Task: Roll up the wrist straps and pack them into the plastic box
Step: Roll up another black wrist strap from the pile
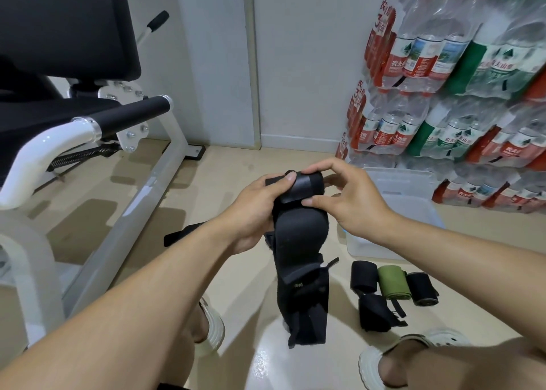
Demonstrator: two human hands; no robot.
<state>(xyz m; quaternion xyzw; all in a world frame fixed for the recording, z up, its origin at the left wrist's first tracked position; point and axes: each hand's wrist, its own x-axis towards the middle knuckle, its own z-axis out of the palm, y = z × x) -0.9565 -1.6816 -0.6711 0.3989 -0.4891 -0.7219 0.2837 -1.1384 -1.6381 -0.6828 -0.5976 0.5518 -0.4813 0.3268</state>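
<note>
A long black wrist strap (pixel 298 242) hangs in front of me, its top end curled into a partial roll. My left hand (pixel 257 212) grips that roll from the left, thumb on top. My right hand (pixel 345 191) pinches it from the right between thumb and fingers. The strap's loose tail drops toward the floor. A clear plastic box (pixel 413 212) stands on the floor just right of my hands. Three rolled straps lie nearer me: a black one (pixel 364 277), a green one (pixel 391 282) and another black one (pixel 421 289). A looser black strap (pixel 375 313) lies below them.
A white exercise machine (pixel 97 129) with black pads fills the left side. Shrink-wrapped packs of water bottles (pixel 443 79) are stacked at the right against the wall. Another black strap (pixel 183 231) lies on the floor behind my left forearm. My sandalled feet (pixel 211 327) stand below.
</note>
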